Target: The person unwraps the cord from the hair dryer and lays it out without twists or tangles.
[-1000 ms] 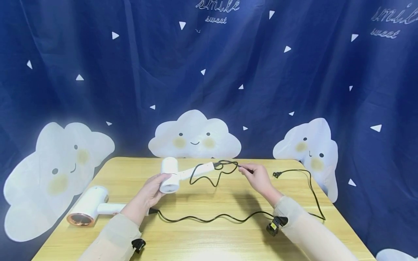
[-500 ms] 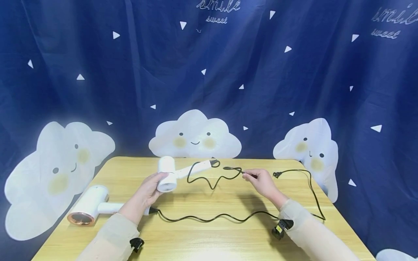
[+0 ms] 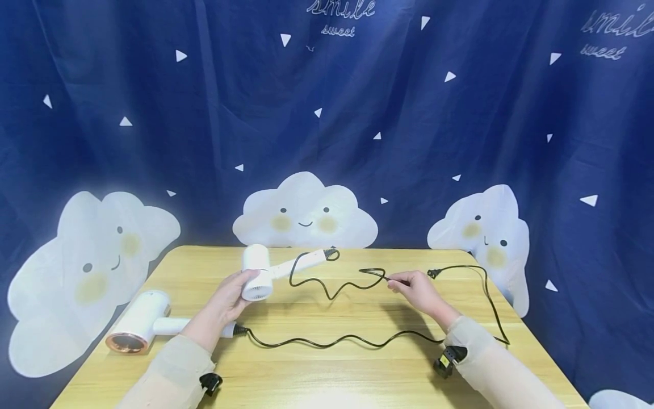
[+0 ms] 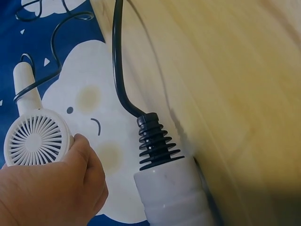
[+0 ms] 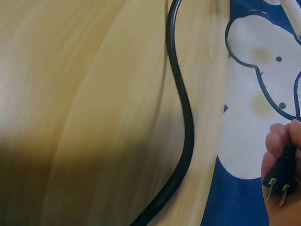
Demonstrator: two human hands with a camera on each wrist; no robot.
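Observation:
A small white hair dryer [image 3: 257,272] is held up over the table by my left hand [image 3: 227,298], which grips its round body. In the left wrist view its slotted vent [image 4: 35,139] faces the camera. The dryer's handle slants up and to the right, with a black cord [image 3: 329,289] looped at its end. My right hand [image 3: 421,292] pinches that cord near its plug end. The right wrist view shows the two-pin plug [image 5: 281,176] lying within this hand's fingers. The cord sags between the two hands, with a loop left of the right fingertips.
A larger white hair dryer [image 3: 140,324] with a copper-coloured ring lies at the table's left, its handle partly behind the left forearm. Its black cord [image 3: 327,345] runs rightward under the right forearm to a plug [image 3: 433,274]. A blue cloud-print curtain [image 3: 317,113] hangs behind the table.
My right hand has moved right and slightly down, drawing the cord away from the handle and loosening its loops. The left hand has shifted slightly left with the small dryer.

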